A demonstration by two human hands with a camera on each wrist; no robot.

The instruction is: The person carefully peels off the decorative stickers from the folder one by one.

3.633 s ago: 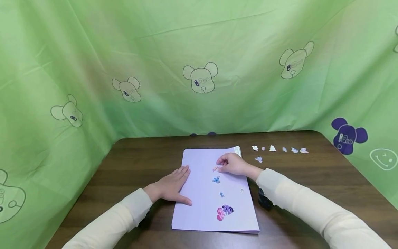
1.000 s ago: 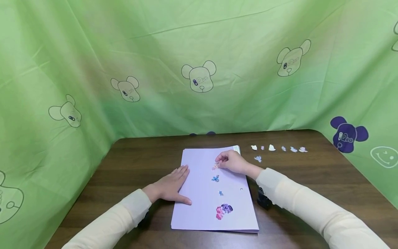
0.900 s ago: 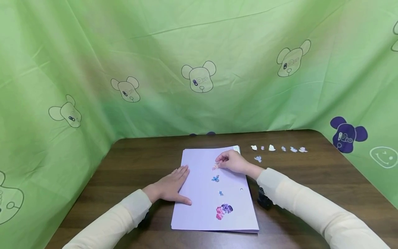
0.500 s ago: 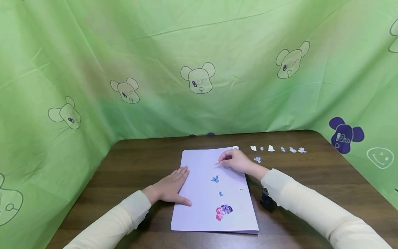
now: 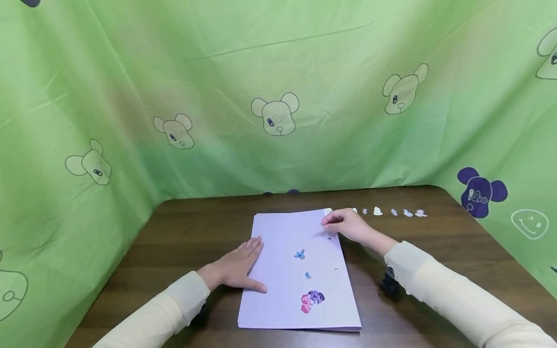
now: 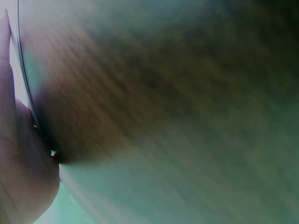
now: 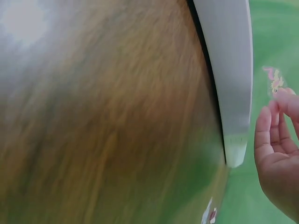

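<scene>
My right hand (image 5: 351, 226) pinches a small clear-edged sticker (image 7: 275, 80) of a yellow and pink pony between thumb and fingertips, above the far right part of a white folder (image 5: 278, 299). My left hand (image 5: 238, 263) rests flat on the folder's left edge, fingers straight and thumb spread. On the folder are a blue sticker (image 5: 300, 254), a smaller blue sticker (image 5: 307, 275), and a pink pony sticker (image 5: 306, 304) beside a purple pony sticker (image 5: 316, 296). The left wrist view shows the left hand's palm side along the folder's edge.
A row of several small cut-out stickers (image 5: 407, 212) lies on the brown wooden table (image 5: 196, 227) at the back right; my right hand hides part of it. A green printed cloth (image 5: 226, 159) hangs behind. A black wrist camera (image 5: 389, 283) sits under the right sleeve.
The yellow and pink pony sticker, earlier on the folder's upper part, has come off in my right hand, which has moved right with it. My left hand has stayed in place.
</scene>
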